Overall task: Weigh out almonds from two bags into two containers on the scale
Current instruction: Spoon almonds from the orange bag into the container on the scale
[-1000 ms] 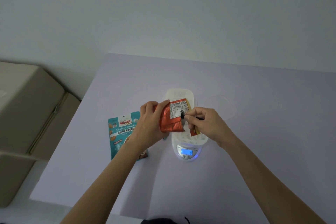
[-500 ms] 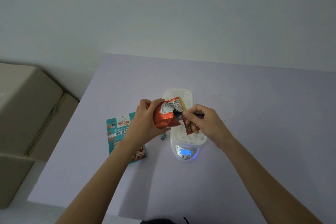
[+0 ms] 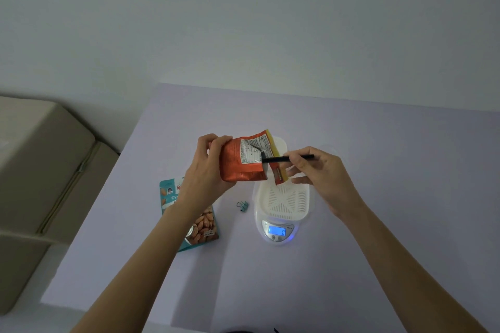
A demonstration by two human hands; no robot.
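My left hand [image 3: 209, 167] grips an orange foil almond bag [image 3: 240, 162], tilted with its mouth to the right, above a white oval container [image 3: 284, 197]. That container sits on the white scale [image 3: 277, 230], whose blue display reads 0. My right hand [image 3: 316, 173] pinches a thin black-handled tool [image 3: 286, 158] whose tip lies at the bag's mouth. A teal almond bag [image 3: 200, 227] lies flat on the table under my left forearm. A clear container [image 3: 332, 151] behind my right hand is mostly hidden.
A small teal binder clip [image 3: 242, 206] lies between the teal bag and the scale. The lilac table [image 3: 378, 197] meets a pale wall at the back. Beige cardboard boxes [image 3: 40, 170] stand off the table's left edge.
Both hands have lifted the orange bag slightly and shifted it left. The bag's mouth now tilts more to the right, and the tool's handle sticks out further from my right hand.
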